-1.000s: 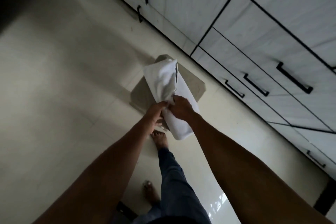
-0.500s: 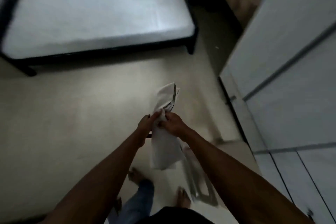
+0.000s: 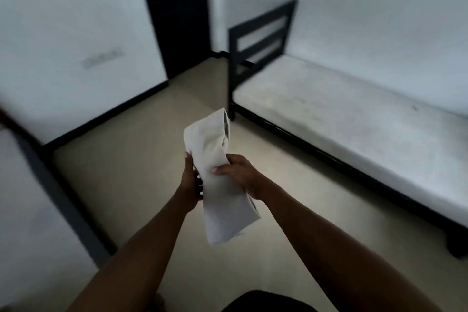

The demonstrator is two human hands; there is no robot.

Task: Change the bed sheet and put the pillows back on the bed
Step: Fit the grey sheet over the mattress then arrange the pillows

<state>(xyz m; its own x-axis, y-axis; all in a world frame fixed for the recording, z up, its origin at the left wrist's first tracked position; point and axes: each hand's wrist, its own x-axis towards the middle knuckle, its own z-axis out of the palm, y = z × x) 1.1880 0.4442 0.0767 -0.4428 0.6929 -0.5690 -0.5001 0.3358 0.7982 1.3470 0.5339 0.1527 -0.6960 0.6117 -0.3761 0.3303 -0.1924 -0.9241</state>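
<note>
A folded white fabric bed sheet (image 3: 219, 180) is held upright in the air in front of the person, over the beige tiled floor (image 3: 136, 149) and well short of the bed. The left hand (image 3: 190, 180) grips its left edge with the thumb up along the fabric, and the right hand (image 3: 239, 172) is curled round its middle from the other side, thumb pressed on the front. To the right stands the black-framed single bed (image 3: 316, 159), its pale mattress (image 3: 354, 124) looking bare, so the old sheet seems already off. The fresh sheet is not yet unfolded; spreading it, tucking it in and returning the pillows all appear left to do. No pillows are in view.
</note>
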